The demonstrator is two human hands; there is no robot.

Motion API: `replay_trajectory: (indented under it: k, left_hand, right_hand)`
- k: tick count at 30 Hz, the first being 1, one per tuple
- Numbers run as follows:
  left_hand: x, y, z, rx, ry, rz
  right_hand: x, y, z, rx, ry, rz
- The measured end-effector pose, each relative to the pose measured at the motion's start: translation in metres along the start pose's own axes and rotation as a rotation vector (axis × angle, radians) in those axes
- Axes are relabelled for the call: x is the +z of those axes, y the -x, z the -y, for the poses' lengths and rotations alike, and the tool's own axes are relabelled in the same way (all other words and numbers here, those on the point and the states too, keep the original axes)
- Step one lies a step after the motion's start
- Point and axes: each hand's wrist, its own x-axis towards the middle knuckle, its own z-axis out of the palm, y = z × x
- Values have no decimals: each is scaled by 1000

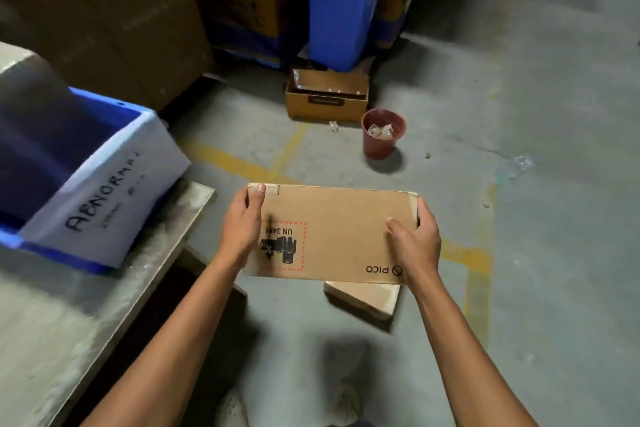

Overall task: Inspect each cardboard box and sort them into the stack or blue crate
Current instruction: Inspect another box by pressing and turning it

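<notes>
I hold a flat brown cardboard box in the air over the floor, its printed face up with a "PICO" mark and a red-dashed "UN 3481" label. My left hand grips its left end and my right hand grips its right end. Below it on the floor lies another cardboard box, partly hidden by the held one. The blue crate, with a white sheet reading "ABNORMAL", sits at the left on a grey table.
A tall blue bin stands at the back with an open cardboard tray box at its foot. A red-brown bucket holding clear scraps stands on the concrete floor. Large cartons line the back left. Yellow floor lines cross the middle.
</notes>
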Motion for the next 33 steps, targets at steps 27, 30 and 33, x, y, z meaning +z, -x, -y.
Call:
replay_trajectory:
  k: [27, 30, 33]
  left_hand:
    - [-513, 258, 87, -482, -46, -1113]
    - [-544, 262, 102, -444, -13, -1158]
    - [-560, 264, 122, -393, 19, -1200]
  right_hand:
    - [355, 378, 237, -628, 202, 839]
    - [384, 403, 246, -662, 221, 891]
    - [406, 416, 247, -693, 227, 951]
